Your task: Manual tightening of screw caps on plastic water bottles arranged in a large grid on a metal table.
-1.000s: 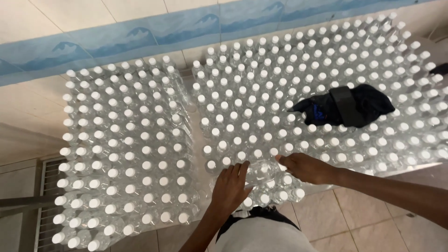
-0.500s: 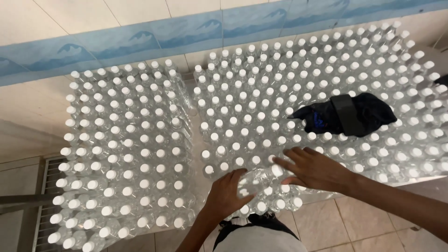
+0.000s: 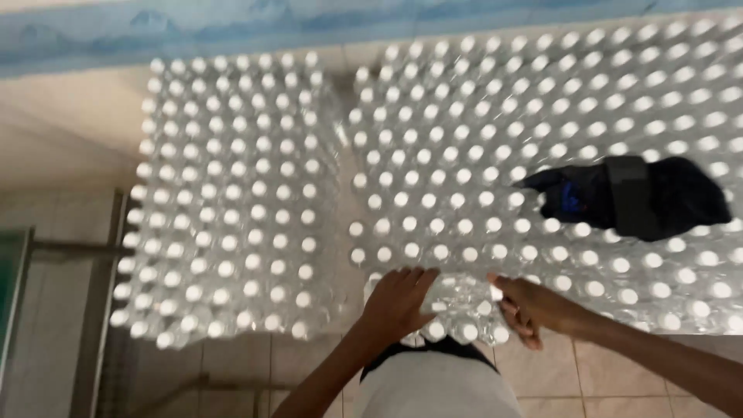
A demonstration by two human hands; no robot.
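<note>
Shrink-wrapped packs of clear water bottles with white caps fill the view in two stacks. Between my hands, at the front edge of the right stack (image 3: 542, 139), sits one pack of bottles (image 3: 463, 310). My left hand (image 3: 398, 302) grips its left side, fingers curled over the wrap. My right hand (image 3: 530, 308) holds its right side, fingers bent around the plastic. The pack sticks out a little past the front edge of the stack, above my white shirt.
The left stack of bottle packs (image 3: 228, 201) stands apart by a narrow gap. A black bag or garment (image 3: 638, 197) lies on top of the right stack. A tiled wall with a blue band (image 3: 232, 23) runs behind. A metal frame (image 3: 93, 255) stands at left over tiled floor.
The view has shifted closer and to the right. My right hand has slid from the top of the pack to its right side; my left hand stays on its left side.
</note>
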